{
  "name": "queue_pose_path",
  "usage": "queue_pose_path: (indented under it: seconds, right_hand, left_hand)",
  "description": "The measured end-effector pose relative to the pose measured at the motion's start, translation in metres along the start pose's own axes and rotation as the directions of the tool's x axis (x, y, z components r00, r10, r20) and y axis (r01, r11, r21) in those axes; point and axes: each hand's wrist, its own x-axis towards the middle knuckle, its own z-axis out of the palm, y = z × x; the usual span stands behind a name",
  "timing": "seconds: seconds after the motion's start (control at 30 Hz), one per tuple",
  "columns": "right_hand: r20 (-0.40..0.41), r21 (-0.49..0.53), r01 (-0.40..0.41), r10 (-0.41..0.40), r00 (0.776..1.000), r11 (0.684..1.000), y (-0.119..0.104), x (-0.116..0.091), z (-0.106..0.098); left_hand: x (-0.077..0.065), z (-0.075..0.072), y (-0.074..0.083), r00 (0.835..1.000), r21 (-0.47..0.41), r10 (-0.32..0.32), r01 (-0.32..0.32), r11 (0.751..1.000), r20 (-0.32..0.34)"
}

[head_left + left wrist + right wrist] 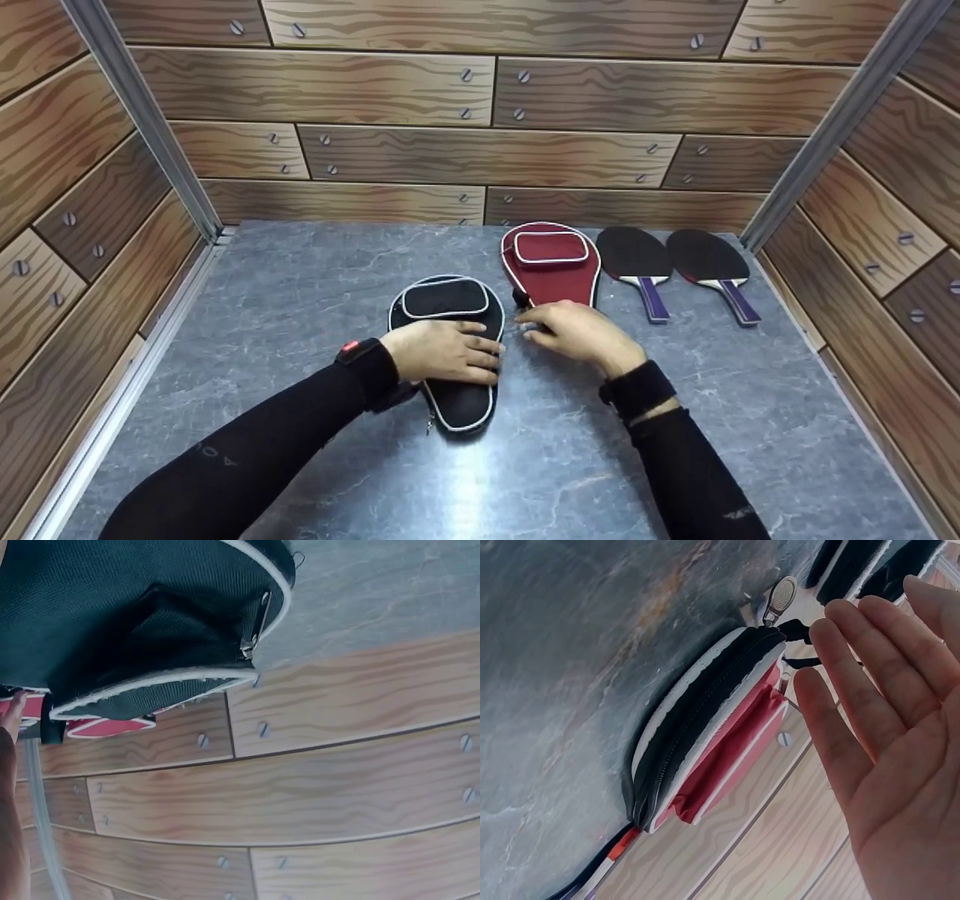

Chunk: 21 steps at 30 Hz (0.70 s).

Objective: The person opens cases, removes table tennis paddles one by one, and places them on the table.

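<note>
A black table tennis paddle case point(459, 409) with white piping lies on the table, its rounded, pocketed end toward the back wall. My left hand point(442, 351) rests across its middle, fingers extended and covering part of it. In the left wrist view the case's front pocket point(150, 694) shows close up. Farther back lies a red paddle case point(551, 281) of the same shape. My right hand point(574, 330) is at its narrow end and hides that part. In the right wrist view the fingers point(877, 652) are loosely extended, beside the red case's metal zipper pull point(781, 596).
Two paddles with black faces and purple handles, one nearer the red case point(636, 251) and one farther right point(709, 255), lie side by side. Wood-patterned walls point(480, 90) enclose the grey marbled table point(300, 300) at the back and both sides.
</note>
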Motion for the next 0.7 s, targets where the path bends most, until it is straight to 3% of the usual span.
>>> queue_pose_path:
  seconds: [0.3, 0.53, 0.7]
  right_hand:
    - [-0.008, 0.017, 0.003, -0.003, 1.0, 1.0, 0.001, -0.001, -0.001]
    - [-0.001, 0.01, 0.031, -0.031, 1.0, 0.999, 0.0, 0.001, 0.004]
    - [0.003, 0.009, 0.032, -0.032, 0.999, 0.999, -0.004, 0.003, 0.003]
  left_hand:
    - [-0.022, 0.008, -0.001, 0.989, -0.123, -0.069, 0.053, 0.991, -0.131]
    - [-0.044, 0.016, 0.001, 0.96, -0.126, -0.127, 0.097, 0.987, -0.25]
    - [-0.056, 0.012, -0.002, 0.939, -0.113, -0.182, 0.155, 0.981, -0.293]
